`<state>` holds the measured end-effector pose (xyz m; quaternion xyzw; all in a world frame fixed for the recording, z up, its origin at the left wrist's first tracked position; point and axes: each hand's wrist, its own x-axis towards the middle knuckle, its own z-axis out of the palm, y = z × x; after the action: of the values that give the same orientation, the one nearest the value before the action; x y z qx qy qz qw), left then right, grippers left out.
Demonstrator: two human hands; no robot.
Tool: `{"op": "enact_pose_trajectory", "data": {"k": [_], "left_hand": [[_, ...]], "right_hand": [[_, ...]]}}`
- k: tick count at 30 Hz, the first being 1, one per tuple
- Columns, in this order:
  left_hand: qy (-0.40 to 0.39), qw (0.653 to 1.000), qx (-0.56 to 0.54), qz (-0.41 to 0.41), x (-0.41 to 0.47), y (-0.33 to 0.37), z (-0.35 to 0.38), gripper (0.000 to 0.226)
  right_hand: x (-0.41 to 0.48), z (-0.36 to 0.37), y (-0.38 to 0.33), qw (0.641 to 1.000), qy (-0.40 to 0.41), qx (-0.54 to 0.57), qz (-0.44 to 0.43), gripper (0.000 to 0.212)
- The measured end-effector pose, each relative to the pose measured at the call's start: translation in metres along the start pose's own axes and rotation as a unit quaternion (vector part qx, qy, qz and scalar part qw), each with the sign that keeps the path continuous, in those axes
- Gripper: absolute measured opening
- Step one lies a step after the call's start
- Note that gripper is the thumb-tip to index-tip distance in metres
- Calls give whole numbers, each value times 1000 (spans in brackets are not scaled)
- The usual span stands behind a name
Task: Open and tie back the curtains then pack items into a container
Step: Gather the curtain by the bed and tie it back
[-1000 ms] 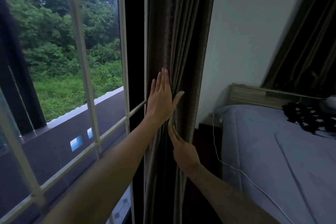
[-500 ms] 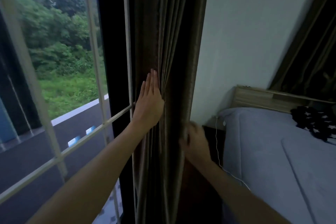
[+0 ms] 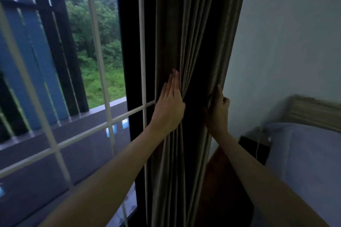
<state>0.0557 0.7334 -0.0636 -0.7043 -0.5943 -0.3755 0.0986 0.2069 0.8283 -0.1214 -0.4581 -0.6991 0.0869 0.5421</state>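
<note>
The curtain (image 3: 193, 42) hangs gathered into one tight column of folds between the dark window frame (image 3: 127, 61) and the pale wall (image 3: 286, 33), just beside the head end of the bed (image 3: 304, 162). It looks like thick, soft, fairly heavy cloth with a slight sheen, so I'd expect it to slump and slide out of a loose hold. The sensible place to take it is around the whole bundle, about where the hands are now, where a tie would sit. The left hand (image 3: 168, 105) lies flat with straight fingers, pressing the folds from the window side. The right hand (image 3: 217, 114) has its fingers curled round the bundle's wall-side edge, thumb pointing up. Counting: one curtain, two hands on it, one bed, one white cable (image 3: 258, 145) trailing by the bedside table (image 3: 249, 145). I can see no tie-back and no container from here
</note>
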Motion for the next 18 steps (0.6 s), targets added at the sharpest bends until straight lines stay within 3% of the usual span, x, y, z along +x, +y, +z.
{"op": "enact_pose_trajectory", "data": {"k": [2, 5, 9, 18], "left_hand": [[-2, 1000, 4, -7, 1, 4, 1, 78], [6, 999, 42, -13, 5, 6, 8, 77], [17, 998, 62, -17, 8, 6, 18, 81], [4, 1000, 26, -8, 8, 5, 16, 83]], "right_hand": [[-2, 1, 8, 999, -32, 7, -9, 81], [-20, 5, 16, 984, -154, -35, -82, 71], [-62, 15, 24, 975, -127, -123, -134, 82], [-120, 17, 44, 963, -194, -99, -161, 92]]}}
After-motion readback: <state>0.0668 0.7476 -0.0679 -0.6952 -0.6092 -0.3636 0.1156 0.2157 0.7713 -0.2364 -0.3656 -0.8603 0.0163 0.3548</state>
